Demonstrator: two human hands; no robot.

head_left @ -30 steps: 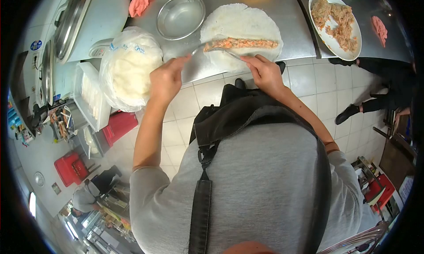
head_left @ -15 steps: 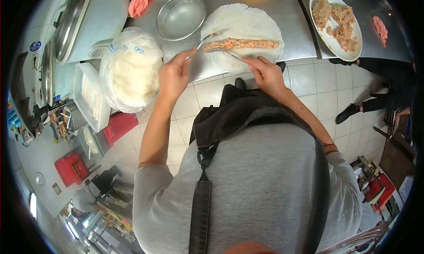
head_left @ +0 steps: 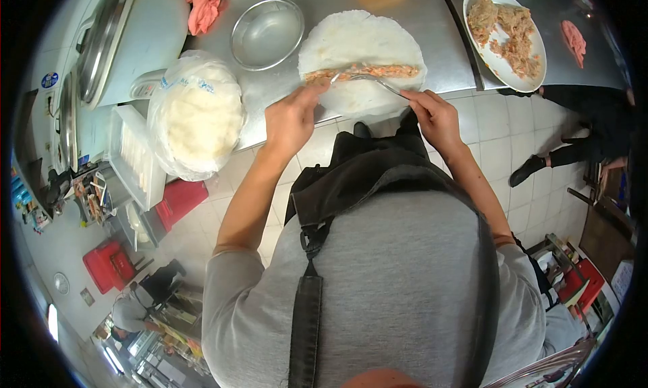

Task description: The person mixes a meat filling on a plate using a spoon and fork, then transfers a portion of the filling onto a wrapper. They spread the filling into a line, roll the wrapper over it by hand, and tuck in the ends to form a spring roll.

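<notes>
Thin white round sheets (head_left: 364, 37) lie at the edge of the steel counter, with a strip of orange-flecked filling (head_left: 398, 71) across them. My left hand (head_left: 291, 120) is closed on a utensil (head_left: 334, 79) at the strip's left end; its tip is blurred. In my right hand (head_left: 437, 120) is a metal fork (head_left: 381, 83), its head on the middle of the strip. Left of my left hand is a plastic bag of round white sheets (head_left: 199, 118).
A metal bowl (head_left: 267, 36) sits behind the bag. At the right are an oval plate (head_left: 499, 67) of filling and a pink cloth (head_left: 574, 42). Another pink cloth (head_left: 201, 9) lies at the back left. A person's dark-clad legs (head_left: 567, 152) show at the right.
My left hand has moved right and down, its utensil now lower at the strip's left end. My right hand has shifted right, and the fork's head has moved right along the filling.
</notes>
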